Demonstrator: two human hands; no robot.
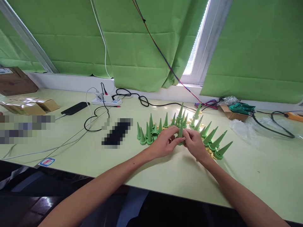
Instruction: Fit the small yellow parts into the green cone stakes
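Green cone [181, 134] is held upright, point up, between both hands, low over the near-middle part of the table [85, 160]. It can't be told whether its base touches the tabletop. By the left hand [165, 142], the cone is pinched from the left, grip narrow, thumb laid across the lower part. By the right hand [194, 143], it is met from the right, fingers curled in narrow; whether some small piece is also pinched there can't be told, fingertips partly hidden.

More green cones [142, 138] are stood in a group left of the hands, others being placed just beyond. To the right, a slanting row of cones [220, 153] is set, with yellow pieces [210, 152] scattered among and beside them.

Farther left, a dark, pixelated object [117, 132] is laid flat; beyond it a white power strip [107, 101] is plugged with cables. Black flat item [75, 108] is placed left of the strip. Cardboard boxes [48, 105] are put at far left. At far right, a small open carton [235, 113] is topped with green plastic [241, 108]; clear plastic [245, 129] is spread nearer. Window is covered by green curtains [142, 50].
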